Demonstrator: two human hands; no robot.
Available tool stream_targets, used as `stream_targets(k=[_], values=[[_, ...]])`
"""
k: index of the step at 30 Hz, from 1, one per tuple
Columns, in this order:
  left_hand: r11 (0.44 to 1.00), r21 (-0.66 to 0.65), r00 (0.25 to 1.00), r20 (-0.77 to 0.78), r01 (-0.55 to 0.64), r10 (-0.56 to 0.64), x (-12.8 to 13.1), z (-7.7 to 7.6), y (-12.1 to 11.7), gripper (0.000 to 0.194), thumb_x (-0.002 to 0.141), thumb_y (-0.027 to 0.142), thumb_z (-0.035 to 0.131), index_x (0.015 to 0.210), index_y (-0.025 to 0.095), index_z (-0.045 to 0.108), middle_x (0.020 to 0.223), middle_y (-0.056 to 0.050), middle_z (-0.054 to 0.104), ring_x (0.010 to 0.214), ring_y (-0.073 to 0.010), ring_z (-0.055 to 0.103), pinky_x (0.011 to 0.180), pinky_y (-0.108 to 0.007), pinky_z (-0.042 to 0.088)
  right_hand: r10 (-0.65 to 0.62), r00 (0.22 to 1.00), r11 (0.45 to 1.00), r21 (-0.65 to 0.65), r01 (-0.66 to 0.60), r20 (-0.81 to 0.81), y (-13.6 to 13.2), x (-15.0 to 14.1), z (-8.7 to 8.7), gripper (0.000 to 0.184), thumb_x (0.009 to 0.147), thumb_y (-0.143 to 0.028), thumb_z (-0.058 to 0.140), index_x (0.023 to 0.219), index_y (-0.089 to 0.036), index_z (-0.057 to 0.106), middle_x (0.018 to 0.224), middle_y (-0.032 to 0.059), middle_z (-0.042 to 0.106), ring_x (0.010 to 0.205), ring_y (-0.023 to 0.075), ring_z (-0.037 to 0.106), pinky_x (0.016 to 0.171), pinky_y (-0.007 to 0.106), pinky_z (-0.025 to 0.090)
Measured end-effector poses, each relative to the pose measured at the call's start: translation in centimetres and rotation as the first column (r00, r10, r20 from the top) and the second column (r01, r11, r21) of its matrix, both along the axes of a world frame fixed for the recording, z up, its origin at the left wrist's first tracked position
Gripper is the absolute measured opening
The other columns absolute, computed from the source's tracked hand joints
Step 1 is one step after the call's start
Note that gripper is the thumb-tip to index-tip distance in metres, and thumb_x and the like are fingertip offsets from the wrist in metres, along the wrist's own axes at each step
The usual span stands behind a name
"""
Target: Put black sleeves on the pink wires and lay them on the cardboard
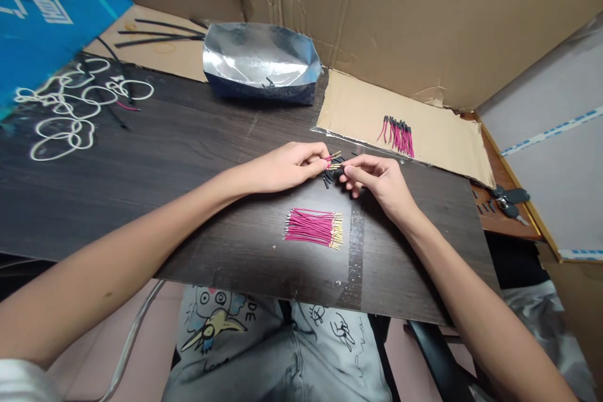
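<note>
My left hand [287, 165] pinches a short pink wire with a gold tip [332, 157] over the dark table. My right hand [374, 177] is closed in a pinch just to its right, fingertips meeting the wire's tip, holding something small that I cannot make out. Under both hands lies a small heap of short black tube pieces [331, 176]. Nearer to me on the table lies a neat bundle of pink wires with gold ends [314, 228]. A group of pink wires with black sleeves [398, 134] rests on a cardboard sheet [443, 138] at the back right.
A silver foil bag [260, 63] stands open at the back. Long black tubes [160, 33] and white rings [70, 110] lie at the back left beside a blue box [42, 6]. Keys [509, 200] sit on a wooden ledge at right. Cardboard walls enclose the back.
</note>
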State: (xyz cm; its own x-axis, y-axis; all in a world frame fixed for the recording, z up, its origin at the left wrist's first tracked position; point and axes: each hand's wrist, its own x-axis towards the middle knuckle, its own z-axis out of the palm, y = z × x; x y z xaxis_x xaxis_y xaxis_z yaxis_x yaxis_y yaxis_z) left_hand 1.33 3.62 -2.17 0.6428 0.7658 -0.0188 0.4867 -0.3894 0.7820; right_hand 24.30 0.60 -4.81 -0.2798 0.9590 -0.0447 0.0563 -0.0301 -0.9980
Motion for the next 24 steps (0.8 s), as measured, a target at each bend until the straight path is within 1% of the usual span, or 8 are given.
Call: stream_targets(k=[4, 8, 10, 12, 15, 18, 21, 24], values=[[1.000, 0.024, 1.000, -0.012, 0.001, 0.000, 0.0, 0.0, 0.0, 0.024, 0.101, 0.037, 0.050, 0.091, 0.018, 0.060, 0.069, 0.004, 0.057, 0.064, -0.0118, 0.046, 0.065, -0.025, 0.035, -0.023, 1.000, 0.999, 0.031, 0.023, 0.009, -0.1, -0.1, -0.2, 0.021, 0.083, -0.038, 0.080, 0.090, -0.019, 0.076, 0.078, 0.0039, 0.075, 0.061, 0.0134, 0.064, 0.052, 0.027, 0.052], [0.999, 0.050, 0.999, -0.032, 0.000, 0.001, 0.0, -0.2, 0.0, 0.023, 0.100, 0.037, 0.051, 0.090, 0.018, 0.060, 0.068, 0.004, 0.056, 0.062, -0.0116, 0.045, 0.063, -0.025, 0.033, -0.075, 0.993, 0.985, 0.163, 0.059, 0.092, -0.4, -0.3, -0.7, 0.019, 0.087, -0.037, 0.076, 0.093, -0.019, 0.077, 0.074, 0.0009, 0.070, 0.056, 0.0112, 0.057, 0.048, 0.026, 0.048], [0.998, 0.063, 0.999, -0.042, -0.002, 0.004, 0.0, -0.2, 0.0, 0.023, 0.100, 0.037, 0.051, 0.089, 0.018, 0.060, 0.069, 0.004, 0.057, 0.062, -0.0116, 0.045, 0.063, -0.025, 0.033, -0.116, 0.978, 0.965, 0.255, 0.069, 0.172, -0.6, -0.3, -0.8, 0.018, 0.090, -0.038, 0.073, 0.096, -0.021, 0.078, 0.081, 0.0016, 0.071, 0.057, 0.0111, 0.057, 0.050, 0.026, 0.048], [0.998, 0.068, 0.999, -0.050, -0.003, 0.007, 0.0, -0.2, -0.1, 0.023, 0.100, 0.037, 0.051, 0.089, 0.018, 0.059, 0.069, 0.003, 0.058, 0.063, -0.0119, 0.046, 0.063, -0.025, 0.033, -0.162, 0.954, 0.934, 0.352, 0.065, 0.253, -0.8, -0.3, -0.8, 0.017, 0.093, -0.037, 0.071, 0.097, -0.022, 0.079, 0.090, 0.0034, 0.073, 0.063, 0.0129, 0.061, 0.054, 0.028, 0.050], [0.999, 0.051, 0.999, -0.049, 0.010, -0.008, 0.0, -0.3, -0.1, 0.024, 0.100, 0.037, 0.051, 0.090, 0.018, 0.060, 0.072, 0.002, 0.060, 0.065, -0.0125, 0.048, 0.063, -0.025, 0.033, -0.180, 0.931, 0.897, 0.442, 0.023, 0.317, -1.0, -0.4, -0.8, 0.015, 0.095, -0.033, 0.068, 0.098, -0.024, 0.079, 0.093, 0.0041, 0.073, 0.074, 0.0162, 0.064, 0.059, 0.030, 0.052], [1.000, 0.014, 0.999, -0.029, 0.022, -0.022, 0.1, -0.2, -0.1, 0.025, 0.100, 0.038, 0.050, 0.089, 0.018, 0.060, 0.071, 0.002, 0.057, 0.065, -0.0126, 0.047, 0.063, -0.025, 0.032, -0.156, 0.944, 0.900, 0.435, 0.015, 0.289, -1.0, -0.4, -1.0, 0.013, 0.095, -0.033, 0.069, 0.100, -0.024, 0.078, 0.095, 0.0038, 0.074, 0.076, 0.0165, 0.065, 0.061, 0.031, 0.053], [1.000, -0.026, 1.000, -0.003, 0.014, -0.015, 0.1, -0.1, -0.1, 0.026, 0.100, 0.038, 0.050, 0.088, 0.018, 0.059, 0.070, 0.003, 0.052, 0.065, -0.0123, 0.044, 0.063, -0.025, 0.032, -0.124, 0.967, 0.931, 0.364, 0.037, 0.221, -0.8, -0.4, -1.1, 0.016, 0.094, -0.037, 0.071, 0.102, -0.024, 0.076, 0.096, 0.0038, 0.073, 0.074, 0.0156, 0.064, 0.058, 0.030, 0.052], [0.998, -0.067, 1.000, 0.021, 0.014, -0.013, 0.1, 0.1, 0.0, 0.026, 0.100, 0.039, 0.050, 0.088, 0.018, 0.058, 0.071, 0.003, 0.051, 0.065, -0.0123, 0.044, 0.062, -0.025, 0.033, -0.082, 0.988, 0.959, 0.280, 0.044, 0.127, -0.6, -0.3, -1.1, 0.026, 0.089, -0.042, 0.077, 0.106, -0.023, 0.071, 0.087, 0.0022, 0.069, 0.073, 0.0155, 0.062, 0.052, 0.027, 0.051]])
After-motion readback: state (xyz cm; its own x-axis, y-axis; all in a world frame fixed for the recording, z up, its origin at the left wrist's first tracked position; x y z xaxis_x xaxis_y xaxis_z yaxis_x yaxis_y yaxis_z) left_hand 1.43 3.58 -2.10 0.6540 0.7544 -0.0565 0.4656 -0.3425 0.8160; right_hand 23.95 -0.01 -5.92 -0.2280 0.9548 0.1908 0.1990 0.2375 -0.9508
